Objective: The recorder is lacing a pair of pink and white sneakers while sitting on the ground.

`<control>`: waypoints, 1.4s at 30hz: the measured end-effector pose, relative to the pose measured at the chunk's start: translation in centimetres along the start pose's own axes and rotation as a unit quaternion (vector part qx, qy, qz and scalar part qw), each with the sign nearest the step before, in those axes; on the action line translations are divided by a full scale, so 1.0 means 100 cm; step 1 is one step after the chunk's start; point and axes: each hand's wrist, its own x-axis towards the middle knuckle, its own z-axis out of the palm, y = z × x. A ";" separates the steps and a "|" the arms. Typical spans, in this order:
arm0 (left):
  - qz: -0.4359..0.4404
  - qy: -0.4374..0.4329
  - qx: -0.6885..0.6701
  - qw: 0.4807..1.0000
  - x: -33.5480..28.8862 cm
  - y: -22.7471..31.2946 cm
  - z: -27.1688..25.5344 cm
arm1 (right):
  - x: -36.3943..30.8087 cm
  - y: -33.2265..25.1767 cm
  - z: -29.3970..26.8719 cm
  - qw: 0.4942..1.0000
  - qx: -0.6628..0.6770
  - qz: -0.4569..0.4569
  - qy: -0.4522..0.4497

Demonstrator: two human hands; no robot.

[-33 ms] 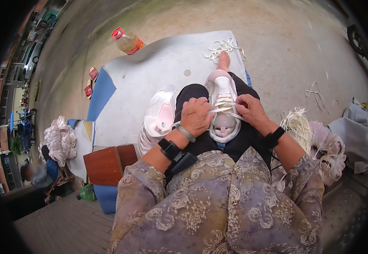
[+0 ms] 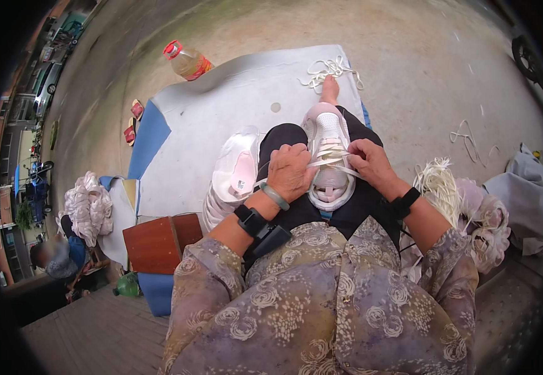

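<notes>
On my lap lies a white and pale pink sneaker (image 2: pixel 329 128), its toe pointing away from me. A cream shoelace (image 2: pixel 330 152) crosses its upper in several rows. My left hand (image 2: pixel 291 170) is closed at the sneaker's left side, its fingertips on the lace. At the right side my right hand (image 2: pixel 371 164) pinches the lace between thumb and fingers. Left of my knee, more white and pink shoes (image 2: pixel 234 165) lie nested in a row on the mat. A bundle of loose cream laces (image 2: pixel 437 187) hangs by my right forearm.
A grey-white mat (image 2: pixel 202 106) covers the ground ahead, with loose laces (image 2: pixel 332 72) at its far right corner. A bottle (image 2: pixel 188 60) stands beyond it. A brown wooden board (image 2: pixel 160 244) is at my left. Wrapped pinkish shoes (image 2: pixel 88 206) are piled further left, others (image 2: pixel 487 219) at my right.
</notes>
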 end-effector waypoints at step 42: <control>0.006 -0.193 -0.363 0.912 0.006 0.057 -0.119 | -0.015 -0.088 0.001 0.966 0.150 -0.154 -0.142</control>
